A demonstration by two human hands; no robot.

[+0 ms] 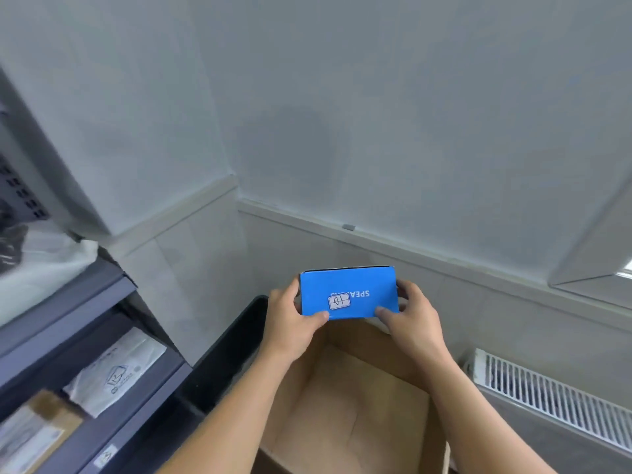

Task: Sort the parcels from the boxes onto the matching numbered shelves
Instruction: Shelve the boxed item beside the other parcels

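- The left hand (290, 319) gripped the blue parcel (349, 291), its fingers curled round the left end.
- The right hand (410, 316) gripped the right end.
- The parcel was up over the open brown box (359, 412).

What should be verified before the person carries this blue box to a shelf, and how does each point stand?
1. Two-handed grip: left hand and right hand grip the blue box by its ends: ok.
2. Sticker faces the camera: ok.
3. Number on the sticker readable: handwritten, seemingly upside down: cannot tell.
4. Parcel clear of the cardboard box, held above its opening: ok.
5. Shelf number in sight on the grey shelving at left: cannot tell.
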